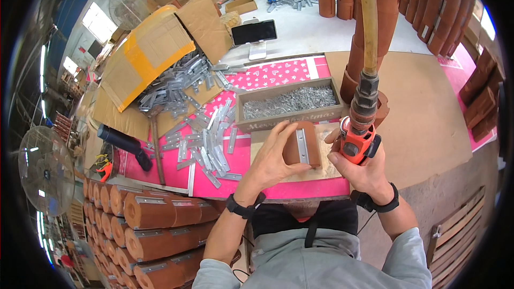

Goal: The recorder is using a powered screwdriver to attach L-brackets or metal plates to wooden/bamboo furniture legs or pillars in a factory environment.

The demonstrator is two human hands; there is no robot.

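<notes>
Curved wooden piece (301, 145), reddish-brown and rounded like a section of pipe, is held at the middle of the worktop (428, 112), just in front of the person, with a flat grey metal strip (303, 146) laid lengthwise along its top. At far left, finished pieces (155, 214) of the same shape are stacked in rows on their sides, each already carrying such a strip, so they seem to be set aside close to the person's left elbow. Further along, a loose heap of metal strips (206, 147) is spread over the pink patterned cloth (267, 75), within easy reach of the left hand. The left hand (273, 155) is wrapped around the wooden piece from its left side, thumb and fingers pressed on it, apparently to steady it and keep the strip aligned. Behind it, an open wooden tray (289, 103) is filled with small bright metal fasteners. To the right, the right hand (358, 166) is closed around an orange pneumatic tool (357, 144), which is kept upright just beside the piece; a stiff yellowish hose (367, 16) rises from its dark threaded coupling. Tall stacks of the same reddish pieces (428, 5) are stood at the far right.
</notes>
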